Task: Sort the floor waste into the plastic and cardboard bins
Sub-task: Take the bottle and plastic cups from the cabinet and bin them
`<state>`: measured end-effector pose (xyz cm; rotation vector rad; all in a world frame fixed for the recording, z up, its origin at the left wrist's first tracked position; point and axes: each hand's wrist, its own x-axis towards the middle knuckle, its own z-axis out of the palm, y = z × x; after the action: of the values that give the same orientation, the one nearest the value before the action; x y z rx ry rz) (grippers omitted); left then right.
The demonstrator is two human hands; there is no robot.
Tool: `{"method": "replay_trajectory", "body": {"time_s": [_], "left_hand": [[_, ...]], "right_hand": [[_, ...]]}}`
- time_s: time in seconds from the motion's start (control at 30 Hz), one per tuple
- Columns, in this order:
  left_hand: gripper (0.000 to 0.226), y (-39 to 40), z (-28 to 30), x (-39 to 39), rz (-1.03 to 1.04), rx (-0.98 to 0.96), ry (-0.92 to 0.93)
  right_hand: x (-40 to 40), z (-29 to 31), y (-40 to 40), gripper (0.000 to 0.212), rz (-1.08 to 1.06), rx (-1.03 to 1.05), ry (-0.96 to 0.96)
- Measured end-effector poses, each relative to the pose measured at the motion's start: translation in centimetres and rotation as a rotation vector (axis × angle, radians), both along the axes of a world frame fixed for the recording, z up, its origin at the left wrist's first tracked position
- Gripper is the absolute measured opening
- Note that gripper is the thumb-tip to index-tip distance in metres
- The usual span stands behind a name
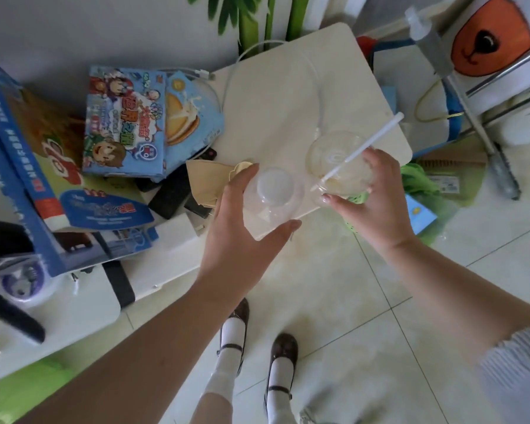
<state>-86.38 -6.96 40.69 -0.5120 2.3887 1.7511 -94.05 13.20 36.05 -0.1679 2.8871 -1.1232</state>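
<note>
My left hand (242, 228) grips a clear plastic cup (273, 194), seen bottom-up, over the near edge of a cream board (276, 99). To its right, my right hand (371, 191) holds a second clear plastic cup (334, 157) with a domed lid and a white straw (367, 145) poking up to the right. Both cups are side by side, close but apart. A pile of blue cardboard boxes (123, 120) lies to the left, with a large blue carton (28, 166) leaning beside it and brown paper (205, 182) below.
A green bag (416, 182) with a blue box sits right of the board. A metal stand (484, 130) and an orange-faced bin (490, 38) are at top right. White furniture fills the lower left. My feet (257, 341) stand on tiled floor.
</note>
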Motion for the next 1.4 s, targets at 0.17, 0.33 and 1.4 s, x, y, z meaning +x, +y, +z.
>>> {"method": "replay_trajectory", "body": {"time_s": [0.17,0.33,1.4], "left_hand": [[0.071,-0.8,1.9,5.3,0.112,0.029,-0.033],[0.071,-2.5,4.4,14.1,0.271,0.026,-0.051],[0.063,-41.2,-4.0,64.9,1.14,-0.076,-0.382]], "right_hand": [[4.7,3.0,0.0,0.081,0.066,-0.052,-0.01],[11.8,7.0,-2.8,0.08,0.254,-0.112,-0.023],[52.9,-0.8,-49.1,0.081,0.845,0.007,-0.434]]}}
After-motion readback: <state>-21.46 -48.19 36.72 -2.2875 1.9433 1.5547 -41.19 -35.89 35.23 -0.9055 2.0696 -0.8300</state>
